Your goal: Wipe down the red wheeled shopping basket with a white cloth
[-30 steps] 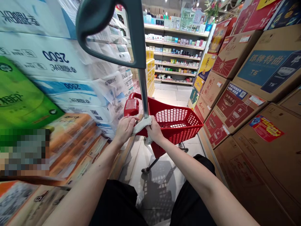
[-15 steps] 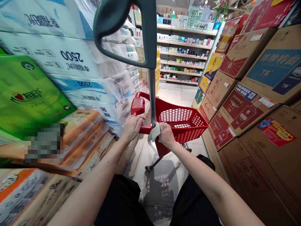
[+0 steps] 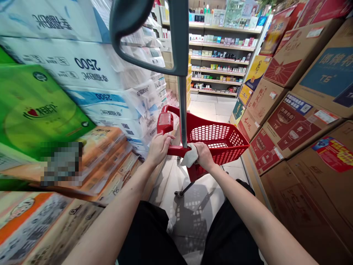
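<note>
Hands both closed on my red shopping cart: left hand around its bar, right hand pressing a white cloth there, between tissue packs and cartons.

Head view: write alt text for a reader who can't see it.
The left hand and right hand hold a red wheeled shopping cart by its handle, the right over a white cloth. Wrapped tissue packs are stacked on the left, cardboard cartons on the right, with store shelves ahead.

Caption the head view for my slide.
Left and right hands grip a red shopping cart with a white cloth between them.
</note>
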`<state>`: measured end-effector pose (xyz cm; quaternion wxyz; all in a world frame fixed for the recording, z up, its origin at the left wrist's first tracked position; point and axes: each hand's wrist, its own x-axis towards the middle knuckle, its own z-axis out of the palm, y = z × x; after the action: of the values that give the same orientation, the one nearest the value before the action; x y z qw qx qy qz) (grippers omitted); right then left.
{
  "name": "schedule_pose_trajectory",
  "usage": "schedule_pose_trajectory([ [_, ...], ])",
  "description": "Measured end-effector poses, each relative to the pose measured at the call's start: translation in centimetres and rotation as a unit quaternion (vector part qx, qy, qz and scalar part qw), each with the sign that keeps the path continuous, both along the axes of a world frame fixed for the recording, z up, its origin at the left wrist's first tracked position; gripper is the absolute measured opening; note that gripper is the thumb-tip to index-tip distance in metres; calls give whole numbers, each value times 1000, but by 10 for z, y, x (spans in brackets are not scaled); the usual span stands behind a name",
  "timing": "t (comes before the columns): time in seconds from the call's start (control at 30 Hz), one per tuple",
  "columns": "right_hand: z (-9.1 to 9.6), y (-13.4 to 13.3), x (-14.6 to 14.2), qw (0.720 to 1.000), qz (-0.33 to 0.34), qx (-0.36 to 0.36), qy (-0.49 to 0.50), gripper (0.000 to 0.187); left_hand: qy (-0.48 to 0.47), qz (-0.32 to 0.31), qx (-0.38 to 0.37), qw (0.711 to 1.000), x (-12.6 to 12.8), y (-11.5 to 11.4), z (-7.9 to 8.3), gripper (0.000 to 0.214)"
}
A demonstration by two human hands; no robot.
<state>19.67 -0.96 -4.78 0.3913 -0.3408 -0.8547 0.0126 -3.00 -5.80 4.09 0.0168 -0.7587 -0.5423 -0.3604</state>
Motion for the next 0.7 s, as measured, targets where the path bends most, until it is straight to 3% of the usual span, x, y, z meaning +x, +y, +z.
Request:
schedule_pose_trajectory([
  [0.13,-13,-5,12,998,-62,19,-16,42,3,-4,7,1000,8,0,-1,40],
  [0.23,-6,-1,11,995,-88,-5,-50,37,12,7,15,1000,11,2,-2,39],
  [0.47,20,15,11,993,-34,-50,-98,22,48,18,8,999,10,4,-1,35],
  [0.7,-1,-8,3,997,-69,-7,-37,53,79,36,7,996,9,7,0,32],
])
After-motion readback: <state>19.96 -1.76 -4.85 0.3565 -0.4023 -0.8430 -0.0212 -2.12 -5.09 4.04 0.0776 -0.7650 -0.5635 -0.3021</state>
